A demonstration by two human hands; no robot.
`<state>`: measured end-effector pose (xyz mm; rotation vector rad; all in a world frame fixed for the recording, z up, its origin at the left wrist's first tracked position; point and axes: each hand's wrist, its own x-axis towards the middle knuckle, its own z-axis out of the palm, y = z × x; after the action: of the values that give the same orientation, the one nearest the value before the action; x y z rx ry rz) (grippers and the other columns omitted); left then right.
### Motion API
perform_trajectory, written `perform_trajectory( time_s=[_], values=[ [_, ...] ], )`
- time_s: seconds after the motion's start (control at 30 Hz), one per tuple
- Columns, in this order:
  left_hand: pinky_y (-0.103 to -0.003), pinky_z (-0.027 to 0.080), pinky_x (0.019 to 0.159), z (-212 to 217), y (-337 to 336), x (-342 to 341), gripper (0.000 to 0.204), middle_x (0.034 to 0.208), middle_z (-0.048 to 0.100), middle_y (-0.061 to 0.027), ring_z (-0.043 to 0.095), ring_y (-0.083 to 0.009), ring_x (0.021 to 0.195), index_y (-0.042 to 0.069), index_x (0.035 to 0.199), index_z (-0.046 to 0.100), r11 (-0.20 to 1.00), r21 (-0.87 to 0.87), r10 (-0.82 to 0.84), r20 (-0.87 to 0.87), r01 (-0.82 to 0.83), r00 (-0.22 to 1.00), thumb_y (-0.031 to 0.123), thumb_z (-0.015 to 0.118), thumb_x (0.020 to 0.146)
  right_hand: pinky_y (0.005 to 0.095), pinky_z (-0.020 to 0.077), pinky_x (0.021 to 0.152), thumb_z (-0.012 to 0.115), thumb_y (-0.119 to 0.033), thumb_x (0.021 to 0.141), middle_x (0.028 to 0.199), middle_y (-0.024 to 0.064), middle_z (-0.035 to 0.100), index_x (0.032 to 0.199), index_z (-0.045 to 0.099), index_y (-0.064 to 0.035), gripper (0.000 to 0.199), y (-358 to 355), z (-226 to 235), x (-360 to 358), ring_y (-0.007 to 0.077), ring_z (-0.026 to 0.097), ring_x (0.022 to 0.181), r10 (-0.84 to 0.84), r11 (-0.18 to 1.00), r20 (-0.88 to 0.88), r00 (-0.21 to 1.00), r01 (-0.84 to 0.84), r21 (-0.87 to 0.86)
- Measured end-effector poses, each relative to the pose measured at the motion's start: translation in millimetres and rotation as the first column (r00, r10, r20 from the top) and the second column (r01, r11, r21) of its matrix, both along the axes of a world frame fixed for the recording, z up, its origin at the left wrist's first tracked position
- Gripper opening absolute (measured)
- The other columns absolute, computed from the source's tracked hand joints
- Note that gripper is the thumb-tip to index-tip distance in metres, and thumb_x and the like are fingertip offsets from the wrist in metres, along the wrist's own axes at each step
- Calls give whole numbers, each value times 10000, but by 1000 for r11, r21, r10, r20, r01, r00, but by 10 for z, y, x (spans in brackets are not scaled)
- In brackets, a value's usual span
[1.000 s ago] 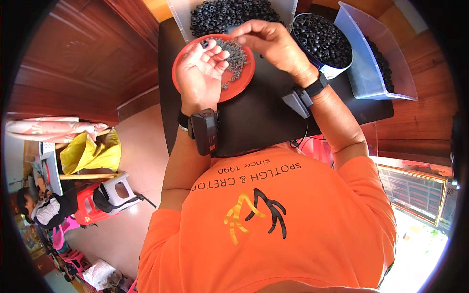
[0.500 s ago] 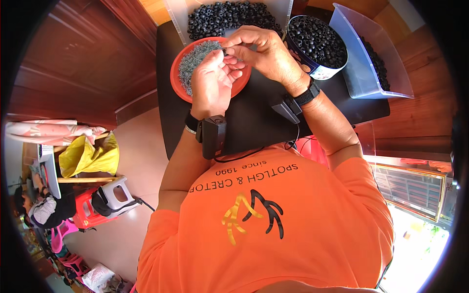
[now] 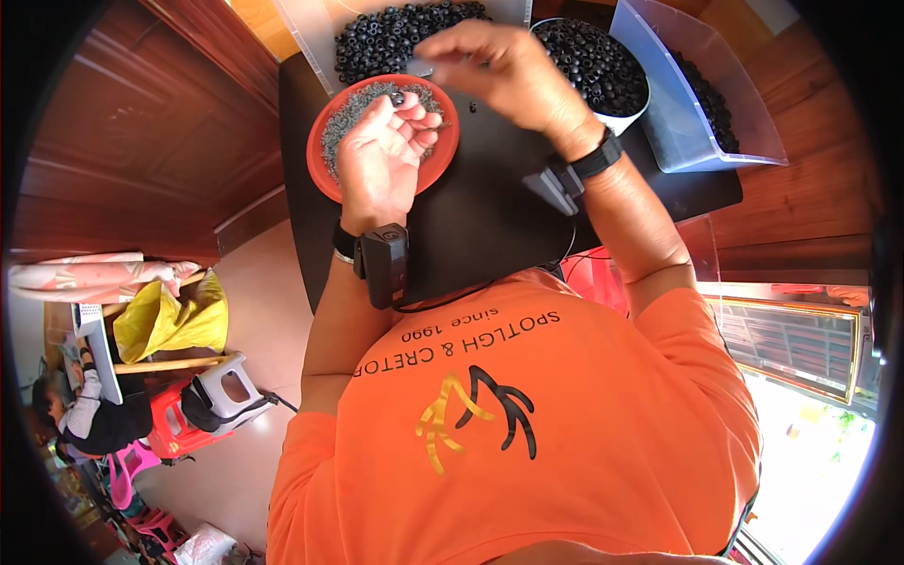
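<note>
My left hand (image 3: 381, 165) is palm up over the near part of a red bowl (image 3: 450, 151). Between its thumb and forefinger sits a small round black piece (image 3: 397, 98); the other fingers are loosely curled. The bowl is filled with many tiny grey metallic pieces (image 3: 348, 122), too small to name. To the right and slightly higher, apart from the left hand, my right hand (image 3: 504, 75) is blurred by motion. A pale blurred spot shows by its fingertips, and I cannot make out whether it holds anything.
A clear bin of black ring-shaped pieces (image 3: 377, 42) stands behind the bowl. A round tub (image 3: 621, 124) of similar pieces and a tilted clear bin (image 3: 664, 122) are on the right. One small black piece (image 3: 473, 107) lies on the dark table (image 3: 471, 226).
My hands have come apart: the right moved away from the left and slightly up. The black piece now shows in the left fingertips. The whole view has shifted a little.
</note>
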<state>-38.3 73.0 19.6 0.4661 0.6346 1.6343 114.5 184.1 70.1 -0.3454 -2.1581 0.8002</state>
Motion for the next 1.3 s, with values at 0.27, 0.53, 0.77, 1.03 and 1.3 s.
perform_trajectory(
  time_s=[0.27, 0.53, 0.77, 1.03, 1.3],
  values=[
    [-314, 452, 764, 14, 0, -47, 257, 868, 588, -55, 593, -209, 837, 32, 929, 575, 990, -69, 125, -9, -125, 992, 269, 478, 952, 335, 513, 711, 639, -173, 805, 880, 85, 669, 960, 676, -86, 182, 273, -96, 251, 260, 644, 785, -402, 856, 415, 816, 174, 487],
    [-318, 452, 754, 15, -9, -32, 248, 875, 595, -59, 597, -215, 829, 34, 929, 580, 986, -103, 135, -2, -134, 991, 269, 502, 938, 418, 508, 713, 601, -207, 794, 769, 115, 656, 836, 662, -67, 158, 315, -424, 23, 318, 637, 784, -451, 861, 531, 717, 193, 470],
    [-314, 447, 748, -17, 16, -7, 227, 874, 597, -58, 596, -211, 819, 43, 919, 579, 988, -92, 125, -4, -125, 992, 259, 511, 928, 409, 507, 675, 599, -204, 788, 761, 138, 654, 845, 663, -63, 165, 403, -672, -33, 317, 639, 741, -455, 862, 632, 627, 131, 490],
    [-315, 454, 742, 1, -15, 68, 207, 877, 601, -63, 599, -206, 810, 47, 928, 576, 994, -80, 75, -15, -76, 997, 237, 496, 933, 217, 456, 714, 647, -86, 860, 915, 20, 674, 1040, 671, -21, 193, 234, -271, 126, 86, 586, 798, 150, 790, 36, 988, -98, -605],
    [-312, 459, 751, 48, -47, 172, 210, 865, 602, -55, 601, -204, 816, 44, 938, 572, 997, -68, 18, -52, -21, 998, 239, 494, 931, 232, 472, 760, 662, -114, 865, 955, 41, 689, 1052, 676, -36, 203, -19, -129, 127, 93, 605, 850, 164, 779, -142, 976, -216, -589]
  ],
)
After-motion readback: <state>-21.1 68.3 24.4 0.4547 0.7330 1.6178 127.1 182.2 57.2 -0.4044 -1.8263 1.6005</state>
